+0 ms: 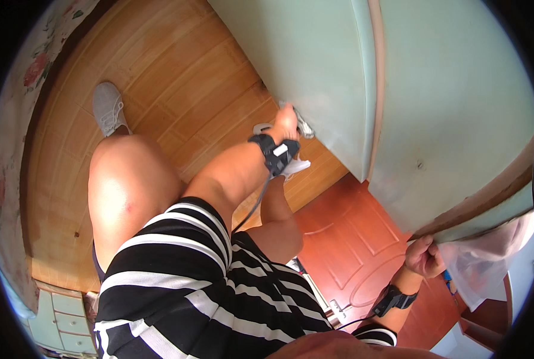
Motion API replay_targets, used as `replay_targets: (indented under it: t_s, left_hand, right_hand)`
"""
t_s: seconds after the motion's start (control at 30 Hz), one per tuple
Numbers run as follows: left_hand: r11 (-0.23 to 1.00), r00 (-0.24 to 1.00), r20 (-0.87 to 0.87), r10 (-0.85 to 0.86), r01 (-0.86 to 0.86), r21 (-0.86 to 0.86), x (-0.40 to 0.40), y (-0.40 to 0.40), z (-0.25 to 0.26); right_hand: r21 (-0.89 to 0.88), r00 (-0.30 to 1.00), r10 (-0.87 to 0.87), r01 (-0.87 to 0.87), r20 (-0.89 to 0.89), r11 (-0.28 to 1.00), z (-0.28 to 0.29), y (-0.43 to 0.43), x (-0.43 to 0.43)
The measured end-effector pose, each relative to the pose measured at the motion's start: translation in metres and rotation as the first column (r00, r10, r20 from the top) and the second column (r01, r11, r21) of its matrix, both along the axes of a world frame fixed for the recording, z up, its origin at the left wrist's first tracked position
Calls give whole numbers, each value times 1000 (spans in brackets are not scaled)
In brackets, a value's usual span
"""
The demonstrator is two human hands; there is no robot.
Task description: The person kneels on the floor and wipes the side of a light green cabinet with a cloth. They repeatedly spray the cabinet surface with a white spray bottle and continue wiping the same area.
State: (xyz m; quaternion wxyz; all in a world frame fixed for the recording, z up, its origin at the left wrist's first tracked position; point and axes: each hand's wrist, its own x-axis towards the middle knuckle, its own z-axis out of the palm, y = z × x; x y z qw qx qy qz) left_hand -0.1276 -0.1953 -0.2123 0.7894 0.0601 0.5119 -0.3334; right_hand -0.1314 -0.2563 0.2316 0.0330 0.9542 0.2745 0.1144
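Observation:
My left hand (pixel 286 121) reaches down to the foot of a pale green furniture panel (pixel 311 58). It is blurred and closed around a crumpled greyish-white cloth or wrap (pixel 305 124), which lies against the panel's lower edge. At the right, my right hand (pixel 425 258) is curled at the brown-trimmed corner of a second pale green panel (pixel 446 134). Its thumb rests on that edge. Beside its fingers hangs a translucent plastic sheet or bag (pixel 475 273). Both wrists wear black strapped devices with cables.
Below me is a wood-patterned floor (pixel 181 80), with my white shoes (pixel 109 107) on it. A reddish-brown panelled door (pixel 338 233) stands at the lower right. Floral fabric (pixel 35 72) hangs along the left. A small pale green drawer cabinet (pixel 65 321) stands at the lower left.

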Motion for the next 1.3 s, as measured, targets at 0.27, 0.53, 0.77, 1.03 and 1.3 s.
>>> replay_targets:
  t_s: [0.27, 0.53, 0.77, 1.03, 1.3]
  left_hand:
    - [857, 859, 395, 325, -445, 261, 123, 124, -31]
    - [991, 967, 217, -132, 129, 29, 43, 111, 55]
    - [962, 818, 575, 24, 138, -237, 43, 214, 162]
    - [966, 626, 777, -66, 237, -108, -30, 316, 279]
    - [728, 107, 782, -614, 459, 509, -106, 332, 329]
  right_hand:
    - [135, 932, -328, 349, -156, 927, -4, 16, 6]
    - [-69, 992, 110, -106, 55, 992, -2, 28, 29]
    - [-31, 969, 125, -121, 214, 992, -1, 39, 25]
    - [99, 904, -146, 115, 401, 988, -18, 78, -57]
    - [842, 769, 349, 522, -535, 139, -142, 194, -164]
